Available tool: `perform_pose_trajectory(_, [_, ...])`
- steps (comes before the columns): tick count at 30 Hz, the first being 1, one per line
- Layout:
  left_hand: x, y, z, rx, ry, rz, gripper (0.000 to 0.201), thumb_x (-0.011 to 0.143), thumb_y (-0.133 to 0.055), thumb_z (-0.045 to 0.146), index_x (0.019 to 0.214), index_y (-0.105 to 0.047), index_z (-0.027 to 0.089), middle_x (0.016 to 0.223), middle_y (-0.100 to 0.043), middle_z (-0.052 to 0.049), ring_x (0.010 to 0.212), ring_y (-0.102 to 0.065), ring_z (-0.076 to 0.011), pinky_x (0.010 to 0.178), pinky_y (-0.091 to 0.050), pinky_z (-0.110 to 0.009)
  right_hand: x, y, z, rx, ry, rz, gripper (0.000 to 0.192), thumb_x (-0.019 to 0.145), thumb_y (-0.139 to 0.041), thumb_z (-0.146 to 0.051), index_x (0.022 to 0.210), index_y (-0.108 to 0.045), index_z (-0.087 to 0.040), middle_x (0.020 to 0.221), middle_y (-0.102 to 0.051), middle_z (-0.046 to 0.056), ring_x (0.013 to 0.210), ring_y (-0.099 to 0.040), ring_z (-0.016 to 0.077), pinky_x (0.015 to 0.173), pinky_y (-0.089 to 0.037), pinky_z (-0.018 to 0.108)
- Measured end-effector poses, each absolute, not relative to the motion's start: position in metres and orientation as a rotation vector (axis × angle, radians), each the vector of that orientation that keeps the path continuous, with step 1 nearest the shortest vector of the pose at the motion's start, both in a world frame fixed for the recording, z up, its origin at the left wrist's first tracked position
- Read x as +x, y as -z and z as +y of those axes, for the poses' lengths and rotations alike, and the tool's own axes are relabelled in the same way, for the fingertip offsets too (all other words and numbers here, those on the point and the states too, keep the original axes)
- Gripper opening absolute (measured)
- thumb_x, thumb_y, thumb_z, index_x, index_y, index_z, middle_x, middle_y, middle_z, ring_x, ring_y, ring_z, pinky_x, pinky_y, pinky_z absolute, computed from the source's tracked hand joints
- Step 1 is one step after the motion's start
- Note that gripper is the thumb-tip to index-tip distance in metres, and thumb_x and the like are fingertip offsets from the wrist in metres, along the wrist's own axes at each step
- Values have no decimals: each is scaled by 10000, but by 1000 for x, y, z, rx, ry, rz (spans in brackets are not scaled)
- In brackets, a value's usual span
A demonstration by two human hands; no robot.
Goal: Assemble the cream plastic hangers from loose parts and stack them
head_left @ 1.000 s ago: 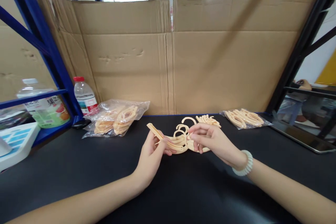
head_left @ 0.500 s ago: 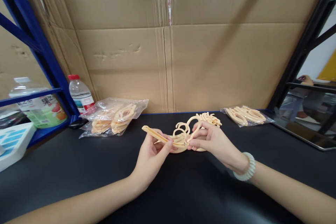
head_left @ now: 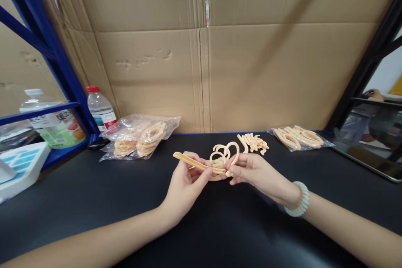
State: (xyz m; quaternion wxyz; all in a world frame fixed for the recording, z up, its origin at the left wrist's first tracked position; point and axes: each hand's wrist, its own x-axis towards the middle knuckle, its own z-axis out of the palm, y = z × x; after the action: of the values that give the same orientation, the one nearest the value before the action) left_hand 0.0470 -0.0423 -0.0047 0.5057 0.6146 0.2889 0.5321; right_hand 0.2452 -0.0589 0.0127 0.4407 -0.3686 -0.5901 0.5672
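My left hand (head_left: 185, 186) pinches a long, narrow beige plastic strip (head_left: 190, 160) between thumb and fingers, its free end pointing up to the left. With thumb and fingertips, my right hand (head_left: 259, 173) grips a curved beige plastic hook (head_left: 234, 145), whose lower end meets the strip's right end. Whether the two are joined there I cannot tell. Behind my hands lie loose beige curved pieces (head_left: 217, 149), partly hidden by my fingers. A pile of small beige hooks (head_left: 256, 142) sits just beyond my right hand.
Clear plastic bags of beige parts lie at back left (head_left: 147, 138) and back right (head_left: 295, 137). A red-capped bottle (head_left: 101, 111) stands near the blue frame. Cardboard (head_left: 157, 71) walls the back. A white tray (head_left: 28, 171) is at left, a dark flat panel (head_left: 370, 161) at right.
The hook in my right hand has turned and come down against the strip's end. Both hands appear slightly further right, while the whole view has shifted a little.
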Motion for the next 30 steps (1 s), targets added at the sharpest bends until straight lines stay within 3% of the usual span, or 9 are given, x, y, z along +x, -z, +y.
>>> perform_pose_trajectory(15, [45, 4, -43, 1583, -1169, 738, 223, 805, -664, 221, 802, -443, 189, 854, -575, 11, 822, -622, -134, 798, -530, -298, 242, -17, -62, -1042, -1485, -1394, 302, 772, -703, -425, 832, -585, -153, 894, -710, 69, 801, -713, 185, 685, -567, 274])
perform_pose_trajectory(30, [46, 3, -44, 1598, -1151, 732, 216, 793, -679, 245, 751, -478, 177, 805, -544, 23, 776, -608, -121, 731, -523, -253, 236, -9, -60, -1034, -1288, -1422, 346, 749, -707, -439, 747, -495, -166, 704, -674, 6, 672, -719, 180, 611, -565, 272])
